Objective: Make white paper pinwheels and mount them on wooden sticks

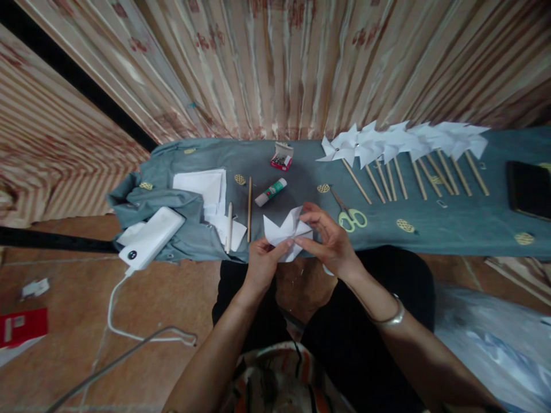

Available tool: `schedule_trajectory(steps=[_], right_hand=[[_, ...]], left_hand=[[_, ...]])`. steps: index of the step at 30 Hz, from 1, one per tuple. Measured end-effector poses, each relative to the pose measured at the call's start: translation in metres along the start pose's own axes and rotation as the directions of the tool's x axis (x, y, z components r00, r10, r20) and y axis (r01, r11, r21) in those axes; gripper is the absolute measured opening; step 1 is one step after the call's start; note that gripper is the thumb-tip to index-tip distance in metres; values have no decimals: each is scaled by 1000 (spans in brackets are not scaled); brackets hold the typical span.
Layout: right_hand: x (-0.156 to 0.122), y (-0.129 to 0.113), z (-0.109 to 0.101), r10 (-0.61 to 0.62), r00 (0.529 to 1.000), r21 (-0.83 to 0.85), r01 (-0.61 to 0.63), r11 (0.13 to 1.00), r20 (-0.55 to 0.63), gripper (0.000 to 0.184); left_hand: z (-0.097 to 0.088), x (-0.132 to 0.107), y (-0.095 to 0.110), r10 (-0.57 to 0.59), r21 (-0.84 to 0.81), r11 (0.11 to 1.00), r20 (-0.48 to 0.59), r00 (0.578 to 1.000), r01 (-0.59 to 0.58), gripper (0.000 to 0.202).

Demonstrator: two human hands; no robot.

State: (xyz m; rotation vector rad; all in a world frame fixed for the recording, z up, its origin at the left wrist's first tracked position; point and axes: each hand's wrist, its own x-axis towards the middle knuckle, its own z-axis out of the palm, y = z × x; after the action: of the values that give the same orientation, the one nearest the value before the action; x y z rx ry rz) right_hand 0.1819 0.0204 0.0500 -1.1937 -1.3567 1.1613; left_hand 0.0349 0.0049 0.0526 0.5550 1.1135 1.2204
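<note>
Both hands hold a folded white paper pinwheel over the front edge of a grey-blue cloth. My left hand pinches its lower edge from below. My right hand grips its right side, fingers bent over the centre. A glue stick lies just behind the paper, and green-handled scissors lie right of my right hand. Two wooden sticks lie to the left.
A row of several finished white pinwheels on sticks lies at the back right. A small red box, a stack of white paper, a white power bank with cable, and a black object also rest on the cloth.
</note>
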Motion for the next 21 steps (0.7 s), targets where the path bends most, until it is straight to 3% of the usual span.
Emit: schedule_trajectory(steps=[4,7,12,21], right_hand=[[1,0,2,101,995,101,-98,990,-16,84],[1,-1,2,192,981,224,-192,955,20,101],[2,-3,1,314,941,335,-339,879,127,98],[3,-5,4,295,951,344,-308,887,92,80]], left_hand=[[1,0,-2,-31,2,1000,-22,999,31,33],[0,1,-4,-42,-14,999,-16,999,42,33],[-3,2,-7,-55,-33,998,15,998,56,30],[-3,1,-8,-71,-33,997,30,997,72,32]])
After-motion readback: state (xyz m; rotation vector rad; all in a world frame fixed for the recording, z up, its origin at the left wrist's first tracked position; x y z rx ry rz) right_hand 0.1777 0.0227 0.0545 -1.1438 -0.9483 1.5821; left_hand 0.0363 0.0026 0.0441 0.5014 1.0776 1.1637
